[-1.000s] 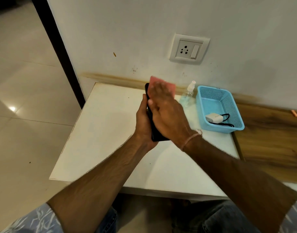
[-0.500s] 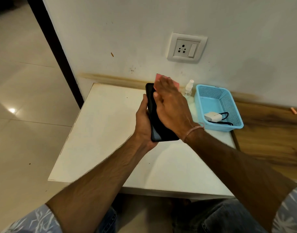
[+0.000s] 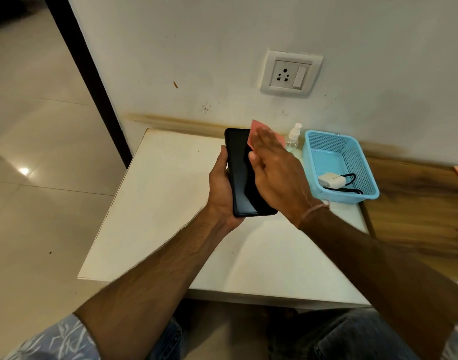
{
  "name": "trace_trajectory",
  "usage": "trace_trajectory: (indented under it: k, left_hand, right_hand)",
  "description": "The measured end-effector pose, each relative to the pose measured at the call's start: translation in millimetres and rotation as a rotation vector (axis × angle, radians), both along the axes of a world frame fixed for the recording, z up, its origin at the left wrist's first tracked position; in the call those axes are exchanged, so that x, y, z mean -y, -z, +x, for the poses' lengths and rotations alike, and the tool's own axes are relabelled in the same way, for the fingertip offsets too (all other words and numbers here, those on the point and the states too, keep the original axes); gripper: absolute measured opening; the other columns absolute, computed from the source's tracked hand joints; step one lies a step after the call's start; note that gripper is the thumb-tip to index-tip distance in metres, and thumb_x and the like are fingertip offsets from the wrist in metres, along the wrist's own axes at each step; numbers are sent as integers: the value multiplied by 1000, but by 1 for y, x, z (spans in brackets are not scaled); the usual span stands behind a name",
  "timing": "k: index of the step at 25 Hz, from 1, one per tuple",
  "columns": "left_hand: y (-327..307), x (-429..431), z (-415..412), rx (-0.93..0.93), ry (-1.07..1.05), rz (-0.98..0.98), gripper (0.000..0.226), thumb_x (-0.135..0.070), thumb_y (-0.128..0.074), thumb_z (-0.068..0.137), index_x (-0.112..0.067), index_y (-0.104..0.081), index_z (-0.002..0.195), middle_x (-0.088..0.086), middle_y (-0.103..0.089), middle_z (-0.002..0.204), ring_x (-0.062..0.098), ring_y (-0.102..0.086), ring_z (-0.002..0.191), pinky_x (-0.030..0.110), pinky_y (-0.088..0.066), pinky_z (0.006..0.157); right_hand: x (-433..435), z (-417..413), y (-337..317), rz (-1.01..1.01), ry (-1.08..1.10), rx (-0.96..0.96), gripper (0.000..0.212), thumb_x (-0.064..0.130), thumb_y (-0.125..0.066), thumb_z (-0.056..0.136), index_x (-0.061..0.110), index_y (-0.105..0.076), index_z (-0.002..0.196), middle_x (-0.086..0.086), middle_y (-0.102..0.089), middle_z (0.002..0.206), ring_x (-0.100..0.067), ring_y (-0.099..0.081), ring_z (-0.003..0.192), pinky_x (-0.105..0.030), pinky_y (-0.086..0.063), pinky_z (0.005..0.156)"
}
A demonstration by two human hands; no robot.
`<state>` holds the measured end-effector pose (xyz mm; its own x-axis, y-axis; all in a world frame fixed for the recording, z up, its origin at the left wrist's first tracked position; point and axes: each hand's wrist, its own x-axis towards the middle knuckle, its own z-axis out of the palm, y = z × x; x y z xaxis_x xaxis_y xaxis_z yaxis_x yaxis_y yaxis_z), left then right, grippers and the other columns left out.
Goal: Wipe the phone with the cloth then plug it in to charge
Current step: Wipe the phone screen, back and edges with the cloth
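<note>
One spray bottle (image 3: 293, 137) stands between cloth (image 3: 256, 127) and basket (image 3: 324, 157) holding the charger (image 3: 331, 180).

head view | looks forward-down | close above white table (image 3: 157, 203)

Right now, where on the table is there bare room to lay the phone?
The table is bare left of the left hand and near its front edge. Crowded back right: spray bottle beside the blue basket holding the charger.

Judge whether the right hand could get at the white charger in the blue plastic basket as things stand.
Probably yes: the open-topped blue plastic basket sits just right of the right hand, nothing covers the white charger, though that hand presses a pink cloth.
</note>
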<state>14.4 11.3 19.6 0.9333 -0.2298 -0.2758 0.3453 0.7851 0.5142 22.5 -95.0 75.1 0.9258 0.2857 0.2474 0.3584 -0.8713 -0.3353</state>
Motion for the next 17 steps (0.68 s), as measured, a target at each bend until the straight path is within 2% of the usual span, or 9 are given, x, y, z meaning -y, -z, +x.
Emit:
trace_trajectory:
  k: [2,4,6,7,9,11,13,15,17]
  left_hand:
    - [-2,5,-4,18,-2,-32,56,-57,-44,98,-15,-69,126,12,-70,127,28,-68,115,40,-54,100]
    - [3,4,-5,68,-37,-101,56,-48,-46,94,-15,-59,136,10,-58,144,26,-54,133,40,-38,115]
    - [6,-3,-3,110,-3,-109,60,-56,-39,90,-15,-66,126,10,-65,129,27,-61,120,40,-46,106]
    - [5,-9,-1,112,27,-109,65,-60,-36,92,-12,-68,120,11,-68,118,27,-65,108,40,-52,96]
    - [4,-17,4,70,53,-113,77,-69,-36,94,-3,-64,124,16,-68,110,30,-67,97,41,-57,87]
    - [2,-18,6,30,22,-62,76,-70,-41,94,-5,-67,125,17,-71,109,32,-70,96,41,-60,83]
    - [-2,-12,5,27,8,-19,69,-66,-42,96,-9,-72,120,16,-74,110,31,-72,97,40,-60,83]
    - [-4,-2,1,37,19,-14,64,-63,-39,98,-13,-74,119,14,-73,116,30,-71,104,40,-59,89]
    - [-4,0,-3,42,20,-52,59,-59,-39,100,-15,-73,120,12,-71,122,28,-68,112,39,-55,95]
  right_hand:
    - [-21,3,-1,-8,-15,10,48,27,-33,104,14,-27,149,-4,-18,158,-17,-9,147,-31,-13,119]
    - [-37,-9,4,1,-89,-10,47,23,-36,102,14,-31,148,-4,-23,158,-19,-13,147,-41,-18,119]
    - [-36,-30,9,30,-203,-35,46,18,-39,100,12,-38,145,-5,-32,154,-21,-21,145,-47,-25,116]
    - [-30,-41,13,43,-258,-27,45,19,-40,99,11,-40,144,-6,-35,153,-20,-23,144,-46,-26,116]
    - [-7,-56,16,-9,-315,15,46,26,-40,100,10,-39,143,-6,-35,152,-16,-24,144,-38,-26,117]
    - [12,-48,14,-57,-287,42,46,27,-38,101,11,-37,145,-5,-32,153,-15,-22,144,-35,-25,118]
    - [13,-28,8,-41,-161,4,47,26,-35,103,13,-29,148,-2,-23,157,-13,-13,146,-33,-18,120]
    - [-1,-7,0,5,-57,-28,48,27,-33,104,15,-25,150,0,-16,159,-13,-6,147,-32,-13,121]
    - [-20,-6,0,46,-60,-15,47,24,-37,103,15,-30,148,-2,-20,158,-16,-8,147,-34,-14,120]
